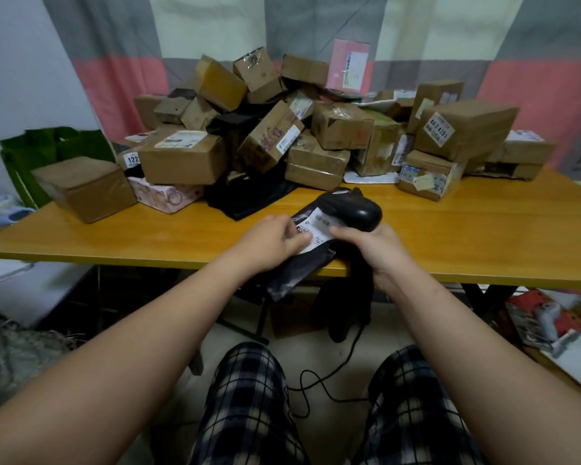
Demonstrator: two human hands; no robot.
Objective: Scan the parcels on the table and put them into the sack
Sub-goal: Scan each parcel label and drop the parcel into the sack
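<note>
A flat black parcel bag (pixel 302 270) with a white label (pixel 316 229) lies at the table's near edge and hangs partly over it. My left hand (pixel 272 238) pinches the bag beside the label. My right hand (pixel 373 250) grips the handle of a black barcode scanner (pixel 353 209), whose head sits just above the label. A big heap of brown cardboard parcels (pixel 316 135) fills the back of the wooden table (pixel 450 236). A green sack (pixel 47 152) stands open off the table's left end.
The scanner's black cable (pixel 319 380) runs down to the floor between my knees. A loose brown box (pixel 88 186) and a patterned pink box (pixel 168 196) sit at the table's left. Clutter lies on the floor at right (pixel 550 330). A curtain hangs behind.
</note>
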